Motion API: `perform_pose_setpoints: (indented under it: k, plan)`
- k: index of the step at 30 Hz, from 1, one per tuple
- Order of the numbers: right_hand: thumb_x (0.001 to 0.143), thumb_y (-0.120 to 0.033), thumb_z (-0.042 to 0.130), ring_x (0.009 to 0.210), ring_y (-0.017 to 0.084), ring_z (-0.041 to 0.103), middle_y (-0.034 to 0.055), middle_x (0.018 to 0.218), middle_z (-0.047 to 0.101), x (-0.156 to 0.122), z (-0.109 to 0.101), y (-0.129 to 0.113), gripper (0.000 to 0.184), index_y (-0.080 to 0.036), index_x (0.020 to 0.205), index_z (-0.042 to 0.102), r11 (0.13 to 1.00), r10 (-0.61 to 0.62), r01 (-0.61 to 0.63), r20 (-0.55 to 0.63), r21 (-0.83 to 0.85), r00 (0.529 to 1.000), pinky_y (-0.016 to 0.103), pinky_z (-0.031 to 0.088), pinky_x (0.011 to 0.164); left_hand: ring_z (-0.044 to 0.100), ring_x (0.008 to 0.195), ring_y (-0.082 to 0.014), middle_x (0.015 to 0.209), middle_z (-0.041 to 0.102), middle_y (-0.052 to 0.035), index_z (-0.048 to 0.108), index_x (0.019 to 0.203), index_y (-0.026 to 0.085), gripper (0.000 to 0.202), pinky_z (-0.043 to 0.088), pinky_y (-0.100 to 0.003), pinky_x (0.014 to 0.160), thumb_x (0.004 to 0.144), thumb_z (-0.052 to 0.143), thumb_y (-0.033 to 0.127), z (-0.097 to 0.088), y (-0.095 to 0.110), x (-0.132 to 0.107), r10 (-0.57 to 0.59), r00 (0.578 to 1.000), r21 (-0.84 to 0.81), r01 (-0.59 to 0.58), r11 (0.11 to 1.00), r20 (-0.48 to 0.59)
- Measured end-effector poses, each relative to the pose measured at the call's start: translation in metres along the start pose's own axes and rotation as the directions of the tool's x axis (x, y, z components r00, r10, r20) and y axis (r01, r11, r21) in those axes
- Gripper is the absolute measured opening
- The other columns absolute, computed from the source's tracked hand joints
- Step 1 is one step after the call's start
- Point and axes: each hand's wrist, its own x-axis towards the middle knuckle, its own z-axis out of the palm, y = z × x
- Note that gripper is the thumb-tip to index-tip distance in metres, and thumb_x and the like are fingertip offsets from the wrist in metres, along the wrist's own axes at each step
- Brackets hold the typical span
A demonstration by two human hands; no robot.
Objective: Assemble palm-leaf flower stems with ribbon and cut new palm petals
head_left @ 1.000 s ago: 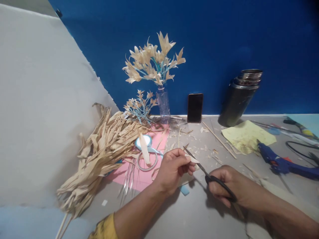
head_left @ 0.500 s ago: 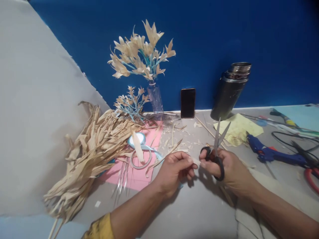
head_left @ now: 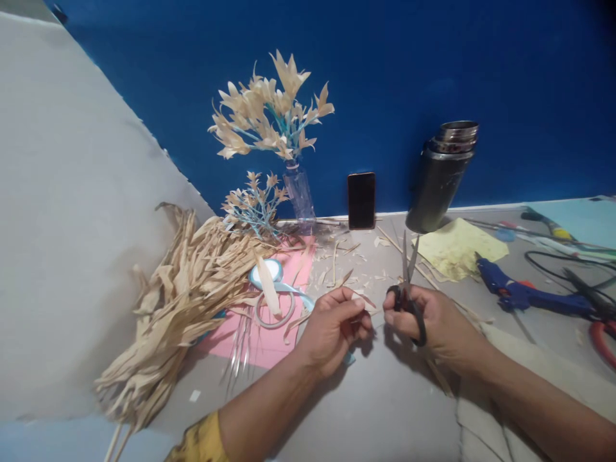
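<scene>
My left hand (head_left: 330, 330) pinches a small, pale strip of dried husk (head_left: 371, 308) between thumb and fingertips. Just to its right, my right hand (head_left: 440, 324) grips black-handled scissors (head_left: 408, 273), blades pointing up and slightly apart. A narrow gap separates the two hands above the grey table. Left of my left hand, a roll of light blue ribbon (head_left: 266, 272), a ring of tape (head_left: 282, 319) and a loose husk petal (head_left: 268, 285) lie on pink paper (head_left: 272, 346).
Dried corn husks (head_left: 178, 289) are heaped at left. Behind stand a clear bottle (head_left: 299, 192) of husk flowers (head_left: 269, 106), a phone (head_left: 360, 200) and a dark flask (head_left: 437, 186). A blue glue gun (head_left: 529, 298), yellow paper (head_left: 457, 247) and red-handled pliers (head_left: 601, 343) lie at right.
My hands have moved slightly apart, and the strip no longer reaches my right hand's fingers. The scissor blades have closed somewhat and tilted more upright. The view has shifted slightly.
</scene>
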Motion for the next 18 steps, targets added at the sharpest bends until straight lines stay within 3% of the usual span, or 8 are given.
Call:
perform_pose_setpoints:
  k: [3,6,11,18]
  plan:
    - [0.069,-0.043,0.074,0.054,0.011,0.043,-0.0037,0.060,0.052,0.004,-0.004,0.002,0.029,-0.017,0.074,0.063,1.000,-0.011,0.013,0.079,-0.020,0.997,0.024,0.035,0.052,0.058,0.055,-0.0088,0.072,0.066,-0.0021,0.054,0.072,0.016,0.029,0.042,-0.019,0.051,0.064,0.081,0.021,-0.002,0.005,0.002,0.004,1.000,-0.036,-0.003,0.999,0.006]
    - [0.071,-0.049,0.073,0.055,0.011,0.042,-0.0032,0.061,0.052,0.005,-0.005,0.003,0.033,-0.017,0.074,0.062,1.000,0.003,0.001,0.172,-0.019,0.985,0.024,0.034,0.052,0.056,0.052,-0.0080,0.069,0.065,-0.0008,0.053,0.075,0.016,0.030,0.039,-0.019,0.049,0.064,0.081,0.019,-0.005,0.006,0.004,0.007,1.000,-0.041,-0.007,0.999,0.002]
    - [0.072,-0.053,0.073,0.054,0.011,0.040,-0.0038,0.061,0.052,0.005,-0.006,0.006,0.037,-0.018,0.076,0.063,0.999,0.018,-0.011,0.217,-0.034,0.976,0.024,0.032,0.052,0.055,0.053,-0.0076,0.066,0.063,0.0008,0.055,0.078,0.017,0.028,0.041,-0.019,0.054,0.066,0.079,0.021,-0.007,0.004,0.004,-0.027,1.000,-0.052,0.026,0.998,-0.013]
    - [0.087,-0.069,0.049,0.057,0.013,0.044,0.0024,0.066,0.061,0.001,0.000,0.013,0.056,-0.017,0.076,0.064,0.986,-0.002,0.067,0.388,-0.155,0.922,0.025,0.030,0.051,0.053,0.054,-0.0075,0.063,0.060,0.0009,0.057,0.075,0.016,0.025,0.038,-0.019,0.055,0.069,0.079,0.027,-0.005,0.005,0.003,0.129,0.990,0.048,-0.126,0.991,-0.054]
